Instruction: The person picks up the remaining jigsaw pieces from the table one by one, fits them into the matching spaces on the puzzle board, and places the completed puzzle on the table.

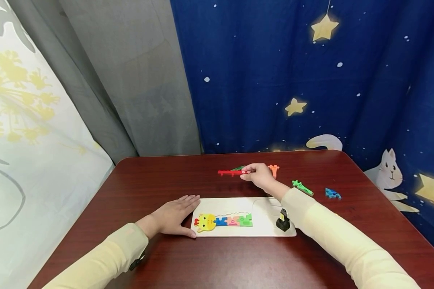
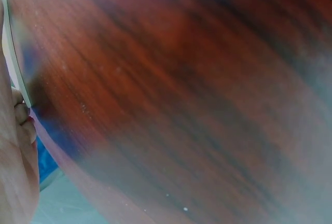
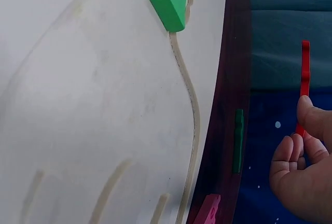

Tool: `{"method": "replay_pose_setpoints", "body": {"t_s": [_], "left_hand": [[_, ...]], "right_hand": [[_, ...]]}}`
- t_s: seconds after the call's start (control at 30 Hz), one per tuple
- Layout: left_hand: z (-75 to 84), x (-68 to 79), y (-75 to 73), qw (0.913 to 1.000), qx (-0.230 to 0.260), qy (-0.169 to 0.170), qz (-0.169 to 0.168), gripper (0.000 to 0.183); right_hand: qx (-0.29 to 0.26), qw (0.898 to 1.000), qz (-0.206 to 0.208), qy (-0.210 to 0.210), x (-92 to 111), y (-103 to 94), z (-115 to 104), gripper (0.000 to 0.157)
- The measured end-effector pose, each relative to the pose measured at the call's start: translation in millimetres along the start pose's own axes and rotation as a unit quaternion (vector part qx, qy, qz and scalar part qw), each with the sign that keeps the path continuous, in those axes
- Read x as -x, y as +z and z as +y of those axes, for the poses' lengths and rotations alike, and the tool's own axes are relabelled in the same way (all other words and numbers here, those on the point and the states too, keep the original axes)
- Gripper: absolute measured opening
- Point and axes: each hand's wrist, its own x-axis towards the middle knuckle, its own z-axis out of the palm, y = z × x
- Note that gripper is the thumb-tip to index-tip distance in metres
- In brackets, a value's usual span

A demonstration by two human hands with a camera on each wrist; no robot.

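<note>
A white wooden puzzle board (image 1: 264,224) lies on the table, with a yellow giraffe-head piece (image 1: 205,223) in its left part. Joined to the head in a row are a blue piece (image 1: 221,221), a pink piece (image 1: 233,221) and a green piece (image 1: 245,220). My left hand (image 1: 179,214) rests by the board's left end, fingers straight and thumb spread along the near corner. Beyond the board, my right hand (image 1: 258,175) pinches a long, thin red puzzle piece (image 3: 305,63) between thumb and fingers. The red piece points leftward in the head view.
Loose pieces lie behind the board: a dark green one (image 3: 238,141) partly behind the red one, an orange one (image 1: 274,169), a light green one (image 1: 302,188) and a blue one (image 1: 332,193). Curved grooves mark the board's right part. Curtains hang past the table's far edge.
</note>
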Motion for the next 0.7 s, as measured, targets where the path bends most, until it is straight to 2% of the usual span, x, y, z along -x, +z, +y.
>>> {"method": "replay_pose_setpoints", "body": {"t_s": [0.2, 0.7], "left_hand": [[-1.2, -0.4, 1.7, 1.0000, -0.004, -0.002, -0.001, 0.115], [-1.1, -1.2, 1.9, 1.0000, -0.002, -0.002, 0.001, 0.115]], "right_hand": [[-0.003, 1.000, -0.004, -0.007, 9, -3.7, -3, 0.026], [0.006, 1.000, -0.023, -0.011, 37, -7.4, -1, 0.021]]}}
